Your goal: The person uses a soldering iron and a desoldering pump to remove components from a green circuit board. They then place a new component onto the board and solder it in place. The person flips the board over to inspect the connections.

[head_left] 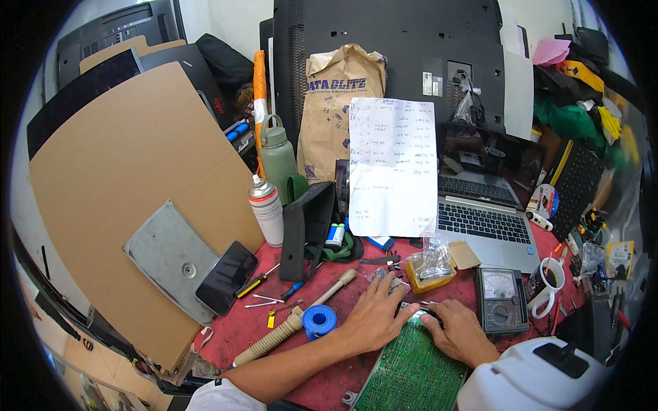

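Note:
A green circuit board (413,366) lies at the front edge of the red work surface, dense with small solder points. My left hand (373,315) rests at its far left corner. Its fingers stretch forward beside a small clear plastic bag, and the thumb lies by the board's edge. Across from it, my right hand (460,332) bends over the far right edge, thumb and fingers drawn together. Something thin and silvery shows near those fingertips, too small to name. Left of my left hand are a blue spool (319,322) and a beige ribbed hose (274,340).
A yellow block (430,276) under clear plastic sits beyond my hands. Rightward are an analog multimeter (502,301), a mug (546,284) of dark liquid and an open laptop (486,226). A spray can (266,212), green bottle (277,154), phone (227,277) and handwritten sheet (393,168) stand around.

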Demonstrator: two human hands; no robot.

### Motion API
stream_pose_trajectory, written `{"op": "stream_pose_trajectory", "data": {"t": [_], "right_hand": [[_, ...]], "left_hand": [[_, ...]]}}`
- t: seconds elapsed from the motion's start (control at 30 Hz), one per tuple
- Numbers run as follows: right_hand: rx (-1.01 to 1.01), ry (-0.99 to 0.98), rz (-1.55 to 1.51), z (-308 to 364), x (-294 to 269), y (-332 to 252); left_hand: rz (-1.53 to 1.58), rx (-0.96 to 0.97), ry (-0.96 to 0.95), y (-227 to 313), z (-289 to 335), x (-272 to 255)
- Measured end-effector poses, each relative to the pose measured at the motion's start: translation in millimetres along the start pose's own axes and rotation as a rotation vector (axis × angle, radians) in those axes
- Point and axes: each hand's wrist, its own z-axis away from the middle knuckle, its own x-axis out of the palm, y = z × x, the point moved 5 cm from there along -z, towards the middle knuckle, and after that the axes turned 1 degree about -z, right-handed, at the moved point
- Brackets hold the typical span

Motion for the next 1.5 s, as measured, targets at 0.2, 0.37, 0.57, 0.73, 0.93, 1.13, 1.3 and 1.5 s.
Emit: {"op": "stream_pose_trajectory", "data": {"t": [0.2, 0.37, 0.57, 0.73, 0.93, 1.13, 1.3, 1.5], "right_hand": [[-0.011, 0.004, 0.006, 0.3, -0.6, 0.3], [-0.058, 0.037, -0.006, 0.8, 0.0, 1.0], [-0.07, 0.042, -0.004, 2.3, 2.1, 3.1], [-0.042, 0.018, -0.015, 1.6, -1.5, -0.3], [-0.038, 0.013, -0.026, 1.7, 0.2, 1.5], [-0.038, -0.003, -0.03, 1.1, 0.8, 2.2], [-0.033, 0.0, -0.031, 2.1, -0.4, 1.5], [-0.037, -0.016, -0.029, 2.2, 2.2, 3.9]], "left_hand": [[-0.012, 0.013, 0.0, -6.0, -1.5, 5.7], [-0.005, -0.001, -0.007, -6.6, -0.9, 5.5], [-0.023, 0.006, -0.038, -8.6, -0.3, 7.0], [-0.006, -0.012, -0.07, -6.0, -1.1, 5.0], [-0.042, 0.032, -0.067, -5.2, -0.9, 4.3], [-0.025, 0.011, -0.07, -5.1, -0.7, 3.7], [-0.032, 0.029, -0.081, -5.4, -1.3, 4.2], [-0.036, 0.016, -0.088, -5.7, -1.4, 4.5]]}}
